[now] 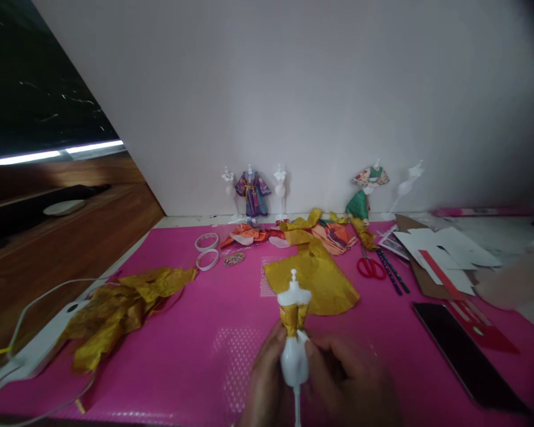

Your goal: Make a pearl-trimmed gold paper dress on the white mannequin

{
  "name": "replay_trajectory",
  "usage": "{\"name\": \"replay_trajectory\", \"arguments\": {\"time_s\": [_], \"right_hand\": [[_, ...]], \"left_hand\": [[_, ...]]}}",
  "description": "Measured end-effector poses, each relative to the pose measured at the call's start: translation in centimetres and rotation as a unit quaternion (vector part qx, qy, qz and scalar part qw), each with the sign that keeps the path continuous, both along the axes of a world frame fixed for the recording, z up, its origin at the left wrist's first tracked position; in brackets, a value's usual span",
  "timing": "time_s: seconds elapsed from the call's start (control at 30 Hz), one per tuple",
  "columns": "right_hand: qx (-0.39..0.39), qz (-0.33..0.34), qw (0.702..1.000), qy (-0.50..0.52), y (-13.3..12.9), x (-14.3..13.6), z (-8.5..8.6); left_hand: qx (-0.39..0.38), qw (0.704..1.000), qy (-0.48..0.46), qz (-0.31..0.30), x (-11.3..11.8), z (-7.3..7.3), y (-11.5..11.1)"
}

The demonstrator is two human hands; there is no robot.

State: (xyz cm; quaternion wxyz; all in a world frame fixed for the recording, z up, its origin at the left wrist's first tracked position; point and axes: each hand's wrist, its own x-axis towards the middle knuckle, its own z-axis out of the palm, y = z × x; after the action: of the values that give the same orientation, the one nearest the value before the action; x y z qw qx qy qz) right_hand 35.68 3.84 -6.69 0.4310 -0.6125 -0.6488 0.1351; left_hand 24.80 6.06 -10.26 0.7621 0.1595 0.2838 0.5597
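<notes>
A small white doll mannequin (pixel 295 362) on a thin stand is upright at the bottom centre, its bust wrapped in a gold bodice piece (pixel 290 319). My left hand (pixel 267 379) closes round its left side at the waist. From the other side my right hand (pixel 349 379) grips it, thumb and fingers pressed at the waist near the bodice's lower edge; some fingertips are hidden behind. Just beyond the mannequin lies a flared sheet of gold material (pixel 327 281), flat on the pink mat (pixel 182 338).
Crumpled gold material (pixel 124 302) covers part of a white power strip (pixel 44 350) at left. Beyond are tape rolls (pixel 207 259) and dressed mannequins, one in a purple robe (pixel 252 193). Red scissors (pixel 371 268), pens (pixel 392 271), white paper (pixel 445 252) and a dark phone (pixel 467 356) lie right.
</notes>
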Motion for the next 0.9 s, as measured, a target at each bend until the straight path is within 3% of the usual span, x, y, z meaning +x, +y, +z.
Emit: {"name": "replay_trajectory", "arguments": {"time_s": [0.33,0.57,0.9], "right_hand": [[-0.006,-0.003,1.0,0.007,0.32,-0.06,-0.82],[-0.016,-0.018,0.999,0.044,0.05,-0.34,-0.26],[-0.081,0.011,0.979,0.186,-0.07,0.01,-0.04]], "left_hand": [[0.023,0.999,0.022,0.002,-0.04,-0.7,-0.3],[0.055,0.997,0.053,-0.011,-0.56,-0.12,-0.34],[0.044,0.999,0.019,-0.004,0.29,-0.15,-0.55]]}}
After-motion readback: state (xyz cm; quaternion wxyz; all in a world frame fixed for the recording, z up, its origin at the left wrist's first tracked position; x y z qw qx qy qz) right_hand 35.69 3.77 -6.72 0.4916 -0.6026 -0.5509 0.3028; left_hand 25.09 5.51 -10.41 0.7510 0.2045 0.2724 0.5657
